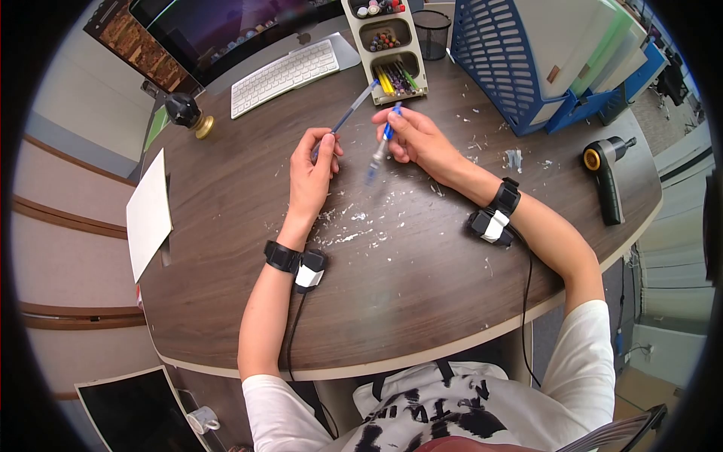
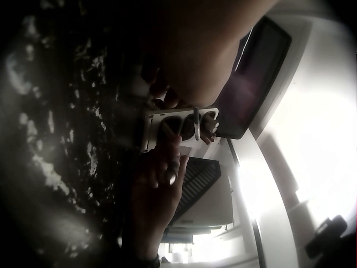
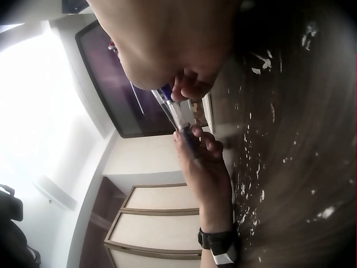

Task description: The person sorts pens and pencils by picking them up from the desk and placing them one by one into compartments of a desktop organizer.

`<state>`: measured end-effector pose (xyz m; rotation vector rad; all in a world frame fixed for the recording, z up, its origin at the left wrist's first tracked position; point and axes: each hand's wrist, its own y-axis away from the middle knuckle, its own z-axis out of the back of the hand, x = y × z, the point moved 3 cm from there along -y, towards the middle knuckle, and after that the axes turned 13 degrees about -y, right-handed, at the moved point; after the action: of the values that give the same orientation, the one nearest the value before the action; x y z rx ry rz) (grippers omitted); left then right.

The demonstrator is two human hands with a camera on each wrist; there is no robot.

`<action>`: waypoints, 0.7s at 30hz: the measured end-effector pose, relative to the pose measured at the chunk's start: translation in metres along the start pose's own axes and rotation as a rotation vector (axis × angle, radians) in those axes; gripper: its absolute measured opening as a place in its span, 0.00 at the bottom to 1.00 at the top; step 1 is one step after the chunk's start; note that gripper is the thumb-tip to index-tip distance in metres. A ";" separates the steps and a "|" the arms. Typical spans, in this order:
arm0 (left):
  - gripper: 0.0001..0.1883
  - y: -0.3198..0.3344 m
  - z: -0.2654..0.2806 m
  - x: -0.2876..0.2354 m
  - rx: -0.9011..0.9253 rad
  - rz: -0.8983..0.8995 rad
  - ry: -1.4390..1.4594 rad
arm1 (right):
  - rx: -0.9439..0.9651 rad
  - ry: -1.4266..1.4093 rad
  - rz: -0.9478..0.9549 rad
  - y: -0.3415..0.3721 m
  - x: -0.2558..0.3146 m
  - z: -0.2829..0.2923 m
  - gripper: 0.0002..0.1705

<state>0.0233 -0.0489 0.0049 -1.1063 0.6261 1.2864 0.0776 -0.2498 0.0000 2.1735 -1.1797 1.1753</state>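
My left hand (image 1: pixel 310 172) pinches a slim pen (image 1: pixel 352 110) with a dark blue stretch along its see-through barrel, tilted up toward the organizer. Opposite it, my right hand (image 1: pixel 422 145) grips a second pen, clear-barrelled and bright blue at its upper end (image 1: pixel 392 124). That pen slants down, its lower end blurred over the desk. Both hands hover over the desk's middle, a short gap apart. From the right wrist, the clear pen (image 3: pixel 177 114) overlaps my left hand (image 3: pixel 205 176). The left wrist view is dark and shows my right hand (image 2: pixel 150 192) beyond the left.
White shreds (image 1: pixel 361 226) litter the desk (image 1: pixel 226 196). A pen organizer (image 1: pixel 418 83) stands ahead, beside a mesh cup (image 1: pixel 433 34) and blue file holder (image 1: pixel 489 56). Keyboard (image 1: pixel 286 75) and stamp-like object (image 1: pixel 188 117) lie left; a black handheld tool with a bit (image 1: pixel 606 181) lies right.
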 end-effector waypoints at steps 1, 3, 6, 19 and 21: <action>0.12 0.000 0.000 -0.001 -0.002 0.000 0.014 | 0.037 0.008 -0.019 0.002 0.001 -0.004 0.22; 0.12 0.000 0.000 -0.001 -0.005 -0.005 0.008 | 0.083 0.124 -0.001 -0.002 -0.002 0.001 0.25; 0.12 0.001 0.000 -0.002 -0.005 -0.011 0.002 | 0.094 0.163 -0.030 0.000 0.000 0.000 0.23; 0.12 0.001 0.000 -0.004 -0.014 -0.021 0.010 | 0.143 0.259 -0.045 0.005 0.004 -0.010 0.16; 0.12 0.001 0.001 -0.005 -0.015 -0.012 0.000 | 0.155 0.274 -0.051 0.005 0.001 -0.009 0.16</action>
<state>0.0214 -0.0498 0.0091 -1.1210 0.6099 1.2827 0.0697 -0.2471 0.0060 2.0522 -0.9391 1.5288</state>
